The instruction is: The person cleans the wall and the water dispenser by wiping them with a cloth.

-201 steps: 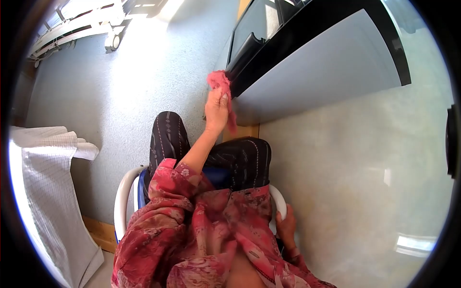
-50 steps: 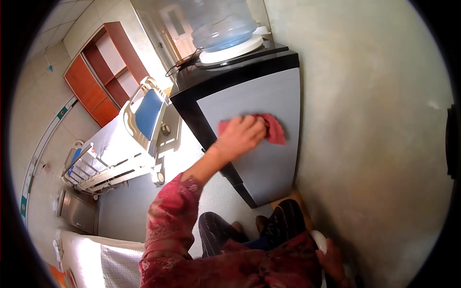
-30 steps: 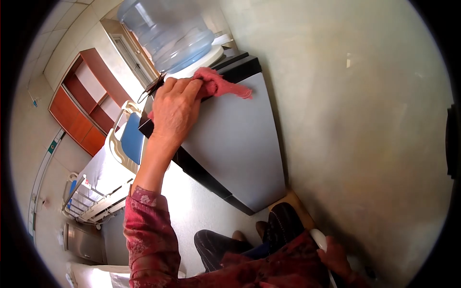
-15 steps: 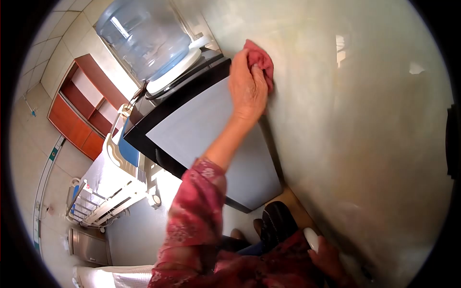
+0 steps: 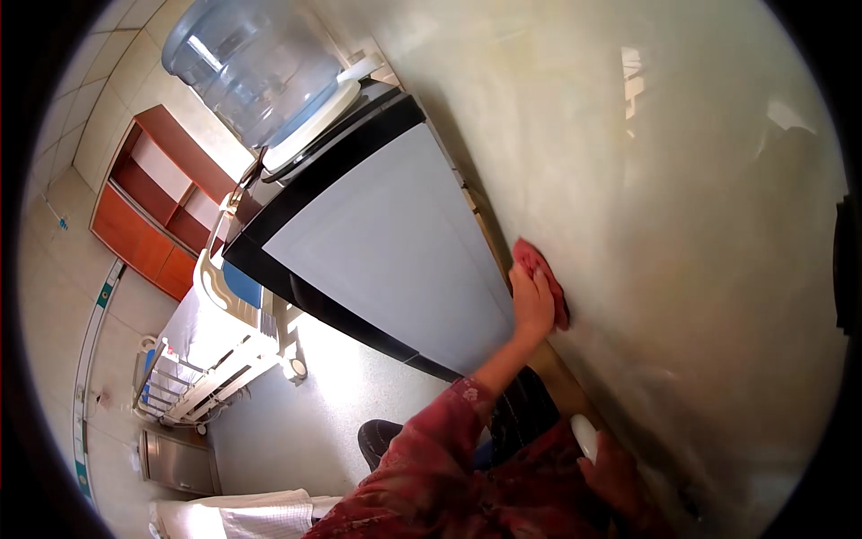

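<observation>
Pale glossy wall [image 5: 700, 225] fills right of frame. Crumpled red cloth [image 5: 555, 289] right of centre, apparently against it, gripped in left hand [image 5: 532, 304]; long axis slants upper left to lower right. Right hand [image 5: 612, 481] farther off, lower right, at white rounded armrest [image 5: 584, 436]; grip unclear. Clear bluish plastic bottle [image 5: 242, 76], upper left, atop grey-and-black cabinet [image 5: 386, 234]; contents unclear.

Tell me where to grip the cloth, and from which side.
Probably across the bunched middle of the cloth, from the room side, as the left hand has it: the cloth appears pressed to the wall, which bars the far side, while its upper end sticks out free.
</observation>
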